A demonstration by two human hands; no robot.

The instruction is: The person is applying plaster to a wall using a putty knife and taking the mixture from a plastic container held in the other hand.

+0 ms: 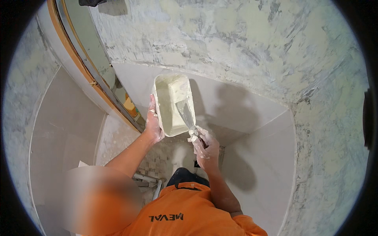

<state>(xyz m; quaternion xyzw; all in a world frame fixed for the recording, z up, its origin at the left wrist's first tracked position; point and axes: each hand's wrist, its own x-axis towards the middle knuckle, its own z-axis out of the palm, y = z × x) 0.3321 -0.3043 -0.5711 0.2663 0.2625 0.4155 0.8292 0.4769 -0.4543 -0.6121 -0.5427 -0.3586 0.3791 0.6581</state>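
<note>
My left hand grips a pale rectangular tub by its left side, fingers up along the outer wall. The tub is tilted so its inside shows, coated with cream-white plaster. My right hand is closed around the handle of a putty knife. Its flat metal blade reaches into the tub and lies against the right inner side. White paste clings to the fingers of both hands and to the knife near the handle.
Ahead rises a wall with patchy skim coat, above smooth grey panels. A door frame with orange-brown edging runs down the left. A yellow object shows through the opening. Metal legs stand low beside me on a mosaic floor.
</note>
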